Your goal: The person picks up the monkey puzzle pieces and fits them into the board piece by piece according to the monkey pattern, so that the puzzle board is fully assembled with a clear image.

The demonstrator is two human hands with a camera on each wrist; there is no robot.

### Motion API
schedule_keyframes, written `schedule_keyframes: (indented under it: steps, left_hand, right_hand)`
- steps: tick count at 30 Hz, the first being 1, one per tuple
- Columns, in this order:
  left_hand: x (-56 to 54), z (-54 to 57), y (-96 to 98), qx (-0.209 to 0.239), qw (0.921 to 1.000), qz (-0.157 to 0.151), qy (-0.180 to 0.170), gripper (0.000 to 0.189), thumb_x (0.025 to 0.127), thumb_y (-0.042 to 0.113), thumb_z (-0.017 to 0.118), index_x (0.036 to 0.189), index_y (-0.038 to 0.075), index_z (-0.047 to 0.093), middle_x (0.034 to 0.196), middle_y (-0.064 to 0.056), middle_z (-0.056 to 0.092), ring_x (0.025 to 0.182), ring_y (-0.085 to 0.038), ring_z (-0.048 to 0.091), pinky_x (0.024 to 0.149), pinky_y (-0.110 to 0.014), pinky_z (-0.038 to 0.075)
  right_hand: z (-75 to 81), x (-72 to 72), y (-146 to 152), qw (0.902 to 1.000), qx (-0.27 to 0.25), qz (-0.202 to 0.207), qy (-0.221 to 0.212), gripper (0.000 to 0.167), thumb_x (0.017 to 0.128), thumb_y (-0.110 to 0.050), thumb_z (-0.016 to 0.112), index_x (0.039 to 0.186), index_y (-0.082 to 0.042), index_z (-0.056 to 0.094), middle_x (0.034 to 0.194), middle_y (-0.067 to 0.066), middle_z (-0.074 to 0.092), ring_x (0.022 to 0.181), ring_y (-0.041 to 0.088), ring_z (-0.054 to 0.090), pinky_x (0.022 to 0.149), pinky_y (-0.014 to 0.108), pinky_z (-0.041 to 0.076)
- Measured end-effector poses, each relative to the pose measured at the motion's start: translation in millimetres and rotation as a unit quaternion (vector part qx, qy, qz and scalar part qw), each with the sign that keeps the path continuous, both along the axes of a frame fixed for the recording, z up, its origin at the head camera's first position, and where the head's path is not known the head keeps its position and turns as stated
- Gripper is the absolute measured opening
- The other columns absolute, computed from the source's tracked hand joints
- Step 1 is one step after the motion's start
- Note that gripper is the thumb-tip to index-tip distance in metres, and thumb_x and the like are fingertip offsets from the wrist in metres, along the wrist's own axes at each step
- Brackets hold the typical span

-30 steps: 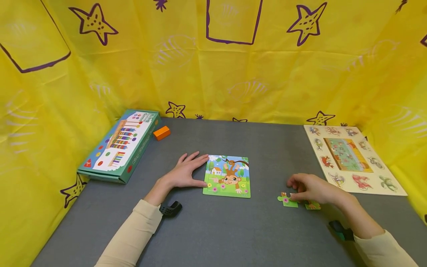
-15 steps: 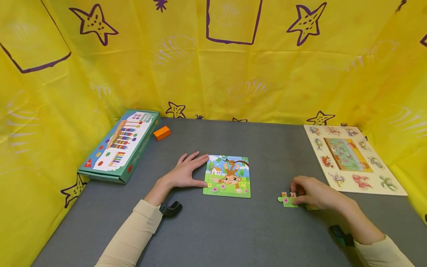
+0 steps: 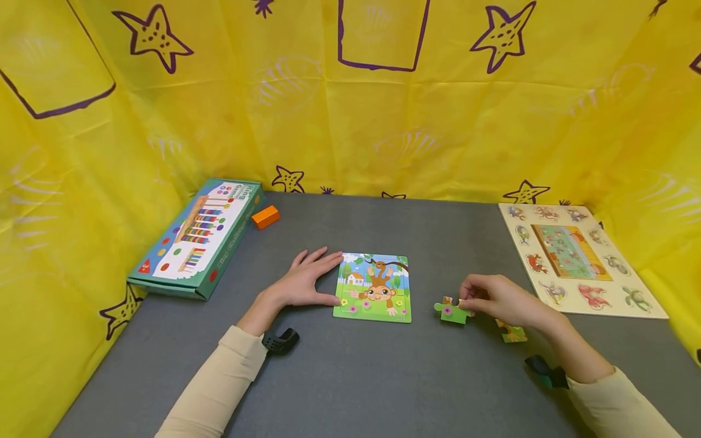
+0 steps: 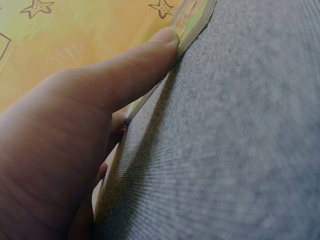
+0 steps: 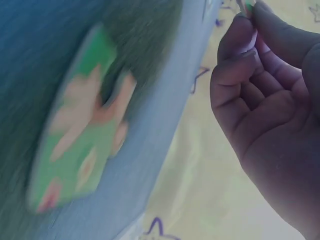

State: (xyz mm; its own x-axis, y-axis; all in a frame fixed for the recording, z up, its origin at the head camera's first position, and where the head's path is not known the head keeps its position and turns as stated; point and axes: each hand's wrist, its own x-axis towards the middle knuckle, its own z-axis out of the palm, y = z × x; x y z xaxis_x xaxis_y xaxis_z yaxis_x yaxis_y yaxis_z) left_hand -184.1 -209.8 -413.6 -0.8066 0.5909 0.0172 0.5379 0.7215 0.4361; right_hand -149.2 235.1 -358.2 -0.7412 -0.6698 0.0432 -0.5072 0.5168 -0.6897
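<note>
A square monkey jigsaw puzzle (image 3: 375, 286) lies on the grey table in the head view. My left hand (image 3: 303, 283) rests along its left side, fingers spread and straight, with thumb and forefinger at the corners. In the left wrist view, the thumb (image 4: 145, 62) touches the puzzle's edge (image 4: 197, 30). To the right, my right hand (image 3: 504, 298) pinches a green jigsaw piece (image 3: 451, 312) with a pink flower between thumb and forefinger. A second jigsaw piece (image 3: 513, 333) lies on the table, partly behind that hand; it shows large in the right wrist view (image 5: 82, 130).
At the back left is a green ring game box (image 3: 197, 237), with an orange block (image 3: 266, 217) beside it. A pale board with sea animal pictures (image 3: 580, 261) lies at the right. Yellow printed cloth (image 3: 350, 134) surrounds the table.
My right hand has picked up the flower piece and moved it left and slightly away from me. More of the other piece shows. The left hand stays put.
</note>
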Motion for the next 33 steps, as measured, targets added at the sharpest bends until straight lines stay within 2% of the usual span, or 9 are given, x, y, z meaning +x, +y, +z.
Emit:
schedule_keyframes:
  steps: [17,24,33]
  left_hand:
    - [1.2,0.1,0.4,0.007,1.0,-0.002,0.004,0.1,0.082,0.06,0.076,0.161,0.018,0.032,0.165,0.001,0.027,0.153,-0.029,0.012,0.115,-0.06,0.0]
    - [0.6,0.4,-0.4,0.009,0.9999,-0.004,0.008,0.1,0.082,0.059,0.077,0.161,0.017,0.032,0.164,0.001,0.028,0.153,-0.029,0.013,0.115,-0.06,0.0]
    - [0.8,0.5,0.2,0.01,0.9999,-0.004,0.003,0.099,0.082,0.059,0.077,0.16,0.017,0.032,0.164,0.0,0.028,0.153,-0.03,0.012,0.115,-0.061,-0.001]
  right_hand:
    - [-2.2,-19.0,-76.2,0.9993,-0.033,0.019,-0.001,0.01,0.095,-0.013,0.073,0.09,-0.015,0.064,0.075,-0.001,0.063,0.069,0.01,0.058,0.065,0.027,0.047]
    - [-5.0,-24.6,-99.4,0.999,-0.036,0.027,-0.003,0.011,0.093,-0.012,0.075,0.089,-0.015,0.066,0.077,-0.007,0.065,0.071,0.01,0.059,0.068,0.027,0.049]
    - [-10.8,-30.2,-121.4,0.9985,-0.026,0.045,-0.013,0.009,0.093,-0.012,0.075,0.089,-0.013,0.067,0.078,-0.008,0.066,0.07,0.007,0.059,0.068,0.025,0.049]
